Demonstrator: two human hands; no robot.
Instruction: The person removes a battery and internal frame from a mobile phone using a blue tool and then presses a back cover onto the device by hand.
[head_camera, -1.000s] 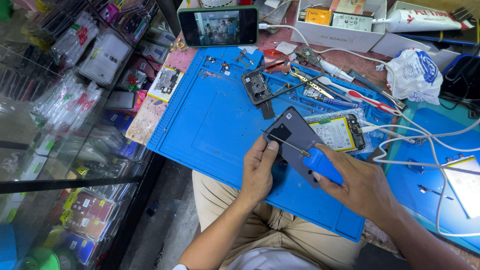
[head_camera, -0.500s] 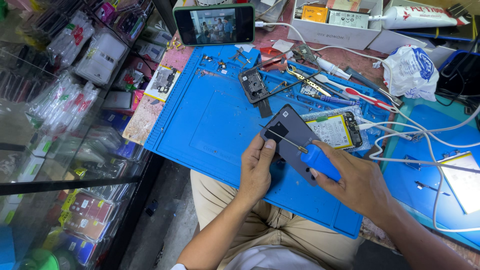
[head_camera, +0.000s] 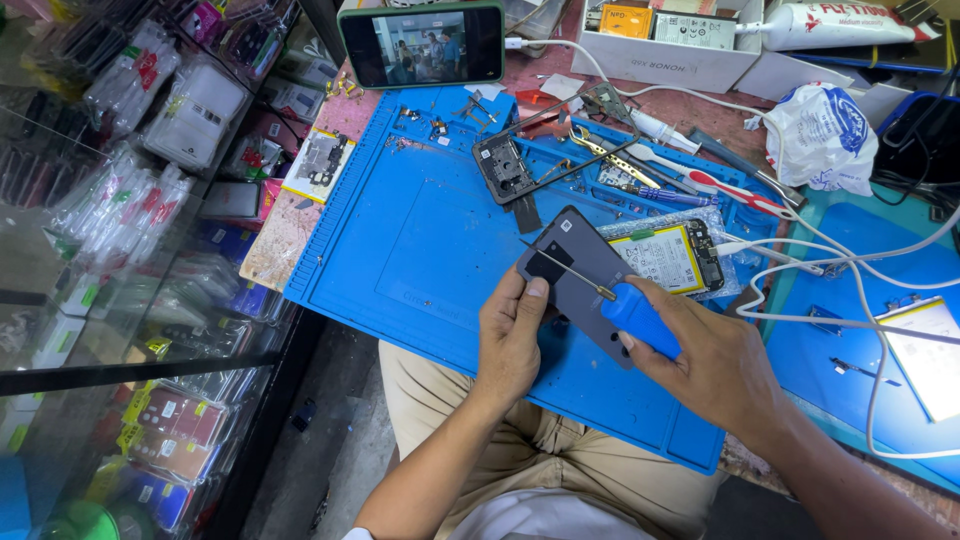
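The left hand (head_camera: 510, 340) and right hand (head_camera: 715, 365) are sitting side by side over the near edge of the work mat (head_camera: 420, 240), which is lying on the worktop (head_camera: 285, 230). The phone body (head_camera: 580, 275) is resting between them, the left thumb pressing on it and the screwdriver (head_camera: 625, 308) in the right hand crossing over it. Just beyond the right hand a battery (head_camera: 665, 258) is lying on the mat. Farther beyond both hands a phone frame (head_camera: 505, 165) and loose tools (head_camera: 650, 165) are lying, and behind those a propped phone (head_camera: 422, 45) is standing. Right of the right hand, cables (head_camera: 850, 280) are trailing across a second mat (head_camera: 860, 350).
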